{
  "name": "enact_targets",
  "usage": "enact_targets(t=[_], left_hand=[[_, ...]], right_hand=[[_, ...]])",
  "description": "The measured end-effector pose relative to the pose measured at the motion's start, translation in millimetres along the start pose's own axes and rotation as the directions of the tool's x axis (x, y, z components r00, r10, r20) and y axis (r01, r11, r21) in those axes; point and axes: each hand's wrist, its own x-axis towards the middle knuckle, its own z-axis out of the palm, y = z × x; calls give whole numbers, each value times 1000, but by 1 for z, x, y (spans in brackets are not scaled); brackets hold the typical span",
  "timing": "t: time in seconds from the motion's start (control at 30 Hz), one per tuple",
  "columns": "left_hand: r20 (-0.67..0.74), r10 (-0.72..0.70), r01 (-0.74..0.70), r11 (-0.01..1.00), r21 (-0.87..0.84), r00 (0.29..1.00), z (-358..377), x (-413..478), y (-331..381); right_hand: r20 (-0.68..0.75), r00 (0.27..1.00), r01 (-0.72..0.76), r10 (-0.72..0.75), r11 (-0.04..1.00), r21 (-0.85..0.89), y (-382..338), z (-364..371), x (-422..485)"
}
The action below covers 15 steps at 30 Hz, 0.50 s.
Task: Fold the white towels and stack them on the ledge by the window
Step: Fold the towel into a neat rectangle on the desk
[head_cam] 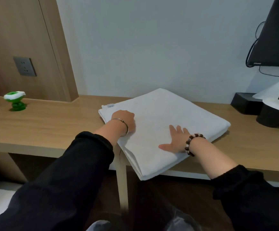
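Head view: folded white towel [165,124] flat on the wooden desk [60,124], set at a slant, far corner near the pale wall, near corner hanging past the desk's front edge above a desk leg [122,177]. Left hand [125,120] on the towel's left part, close to its edge, back upward, fingers bent under and out of sight; cannot tell whether gripping cloth or only pressing. Metal bangle [123,126] on that wrist. Right hand [175,140] flat on the towel's near part, fingers straight and spread wide, thumb out to the left, holding nothing. Bead bracelet [193,143] on that wrist; black sleeves on both arms. Well to the left on the desk, a small green-and-white object [15,101]; above it, a grey wall socket [25,66] in the wood panel. At the right end, a black tissue box [247,102] just beside a black round container [272,116] lined with white paper. Above these, a black screen [275,30] with cables hanging down.
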Motion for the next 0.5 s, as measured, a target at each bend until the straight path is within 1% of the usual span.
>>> enact_targets(t=[0.07, 0.1, 0.13, 0.17, 0.2, 0.23, 0.27, 0.3, 0.33, 0.37, 0.4, 0.43, 0.47, 0.5], left_hand=[[48, -23, 22, 1000, 14, 999, -12, -2, 7], [75, -13, 14, 1000, -10, 997, -17, -3, 11], [118, 13, -5, 998, -68, 993, -23, -7, 17], [189, 51, -19, 985, -170, 981, -27, -10, 23], [282, 112, -16, 946, -324, 953, -32, -14, 30], [370, 184, 28, 866, -500, 911, -35, -18, 36], [408, 245, 70, 781, -621, 879, -38, -19, 39], [373, 262, 62, 740, -669, 890, -39, -18, 38], [293, 227, 21, 758, -652, 929, -39, -14, 34], [171, 161, -42, 836, -547, 972, -36, -8, 27], [53, 100, -71, 917, -393, 994, -29, -2, 20], [3, 71, -67, 963, -261, 998, -21, -1, 12], [13, 63, -59, 981, -185, 998, -11, 0, 5], [47, 56, -48, 986, -157, 997, -2, 0, 0]], right_hand=[[-13, 999, -40, 39, 995, -87, 14, -15, -3], [-32, 996, -85, 81, 983, -164, 22, -23, -4], [-69, 988, -154, 140, 955, -255, 30, -31, -5], [-141, 970, -234, 196, 910, -343, 35, -38, -7], [-241, 943, -312, 228, 857, -410, 38, -42, -8], [-338, 912, -369, 233, 824, -430, 39, -45, -9], [-402, 887, -391, 227, 834, -390, 38, -47, -9], [-415, 882, -359, 223, 888, -288, 36, -46, -6], [-378, 903, -271, 204, 953, -134, 32, -43, -3], [-323, 932, -164, 165, 986, 29, 26, -38, -2], [-293, 949, -73, 112, 987, 141, 19, -30, -1], [-294, 954, -6, 65, 980, 199, 11, -20, -1], [-305, 952, 35, 31, 978, 208, 4, -8, -1], [-323, 946, 51, 11, 982, 183, -1, 4, 0]])
